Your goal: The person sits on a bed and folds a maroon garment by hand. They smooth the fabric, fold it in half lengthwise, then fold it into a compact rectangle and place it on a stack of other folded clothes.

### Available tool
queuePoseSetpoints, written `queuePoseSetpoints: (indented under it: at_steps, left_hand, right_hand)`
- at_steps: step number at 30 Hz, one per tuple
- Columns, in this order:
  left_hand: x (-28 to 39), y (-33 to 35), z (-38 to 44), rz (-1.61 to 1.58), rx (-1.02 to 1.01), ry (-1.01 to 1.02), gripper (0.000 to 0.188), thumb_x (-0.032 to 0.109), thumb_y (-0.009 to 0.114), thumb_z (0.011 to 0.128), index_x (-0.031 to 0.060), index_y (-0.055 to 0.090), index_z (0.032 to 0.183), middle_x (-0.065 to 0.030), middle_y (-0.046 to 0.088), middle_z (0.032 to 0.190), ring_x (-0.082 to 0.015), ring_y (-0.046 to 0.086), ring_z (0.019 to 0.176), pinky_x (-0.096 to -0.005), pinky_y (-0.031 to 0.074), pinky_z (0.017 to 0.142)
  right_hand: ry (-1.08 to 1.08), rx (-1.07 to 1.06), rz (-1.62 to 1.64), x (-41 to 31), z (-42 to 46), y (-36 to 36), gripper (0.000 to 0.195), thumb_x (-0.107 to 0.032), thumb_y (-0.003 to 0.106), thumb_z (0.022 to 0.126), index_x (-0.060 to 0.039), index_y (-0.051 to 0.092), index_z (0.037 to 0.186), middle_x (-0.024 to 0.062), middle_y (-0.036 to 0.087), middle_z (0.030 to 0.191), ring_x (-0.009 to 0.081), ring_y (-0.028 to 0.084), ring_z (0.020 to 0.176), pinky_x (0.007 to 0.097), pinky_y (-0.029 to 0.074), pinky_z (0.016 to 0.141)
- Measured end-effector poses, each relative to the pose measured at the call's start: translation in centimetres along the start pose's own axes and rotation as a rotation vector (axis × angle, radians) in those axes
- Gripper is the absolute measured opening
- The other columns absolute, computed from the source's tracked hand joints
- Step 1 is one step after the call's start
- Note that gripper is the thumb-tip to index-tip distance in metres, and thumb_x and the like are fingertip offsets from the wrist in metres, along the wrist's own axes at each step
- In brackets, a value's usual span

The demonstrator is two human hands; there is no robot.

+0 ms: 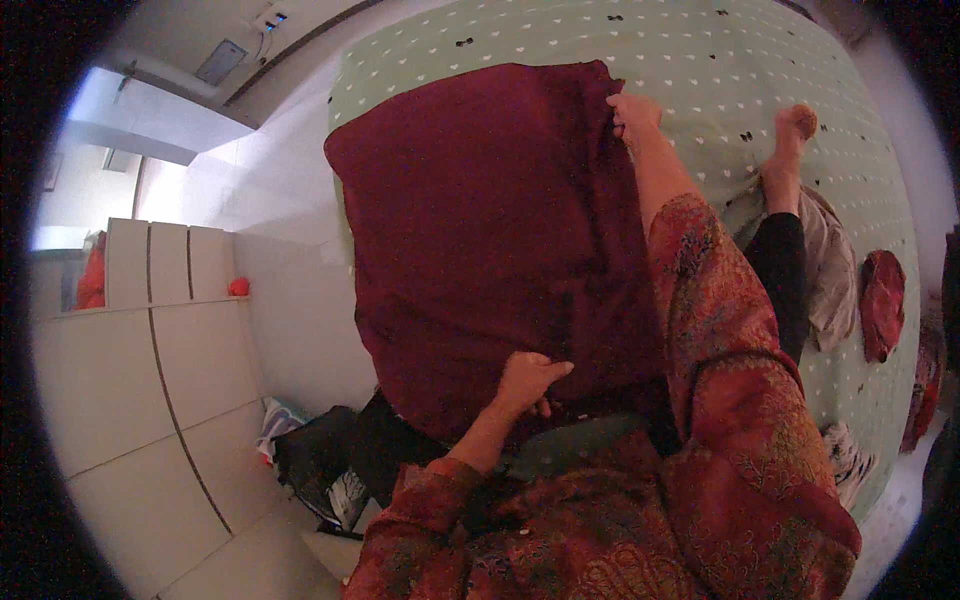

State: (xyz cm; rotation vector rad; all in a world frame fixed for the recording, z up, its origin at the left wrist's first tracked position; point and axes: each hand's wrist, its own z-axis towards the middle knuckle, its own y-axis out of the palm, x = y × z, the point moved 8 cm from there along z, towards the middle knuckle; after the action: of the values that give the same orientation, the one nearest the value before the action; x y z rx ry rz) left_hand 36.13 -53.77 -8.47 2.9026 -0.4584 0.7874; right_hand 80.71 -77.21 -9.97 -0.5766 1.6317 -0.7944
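A large dark maroon cloth point(480, 217) is spread over the bed's edge and across my lap, its far part lying on the light green bed sheet point(690, 45). It looks like folded fabric or a garment; which one I cannot tell. My right hand point(637, 116) pinches the cloth at its far right corner, where the edge is bunched. Close to my body, my left hand point(529, 382) has curled fingers on the near part of the cloth, thumb pointing right. Some of its fingers are hidden beneath the hand.
On the bed to the right lie my bare foot point(787, 150), a beige cloth point(831, 277) and a red cloth item point(883, 306). A striped cloth point(847, 457) sits nearer. Cream cabinets point(120, 382) stand left, with dark items point(315, 450) piled beside my legs.
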Motion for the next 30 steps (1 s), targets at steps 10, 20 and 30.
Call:
queuePoseSetpoints:
  at_steps: [10, 20, 30]
  left_hand:
    - [-0.2, -0.7, -0.7, -0.014, 0.025, -0.028, 0.036, 0.032, 0.066, 0.077, -0.0031, 0.058, 0.071, -0.0109, 0.061, 0.063, -0.0206, 0.056, 0.036, -0.0295, 0.039, 0.029]
    - [-0.8, -0.9, 0.0, -0.014, 0.022, -0.011, 0.038, 0.032, 0.065, 0.079, -0.0025, 0.058, 0.066, -0.0127, 0.060, 0.059, -0.0233, 0.057, 0.037, -0.0318, 0.042, 0.029]
    - [0.6, -0.8, -1.2, 0.013, 0.053, 0.020, 0.033, 0.025, 0.066, 0.077, -0.0045, 0.055, 0.069, -0.0139, 0.057, 0.060, -0.0264, 0.057, 0.038, -0.0349, 0.041, 0.032]
  right_hand:
    - [-0.300, 0.357, -0.152, -16.4, -6.5, -3.0, 0.020, -0.018, 0.053, 0.076, -0.0054, 0.069, 0.077, 0.0143, 0.066, 0.077, 0.0314, 0.065, 0.074, 0.0420, 0.053, 0.063]
    - [-0.589, -0.070, 0.233, -17.2, -9.2, 5.5, 0.037, -0.018, 0.055, 0.075, -0.0021, 0.058, 0.109, 0.0197, 0.058, 0.111, 0.0340, 0.054, 0.105, 0.0407, 0.043, 0.090]
    - [-0.145, 0.269, 0.967, -5.1, -19.0, -6.4, 0.024, -0.013, 0.052, 0.088, 0.0021, 0.058, 0.105, 0.0122, 0.061, 0.103, 0.0202, 0.059, 0.094, 0.0314, 0.046, 0.083]
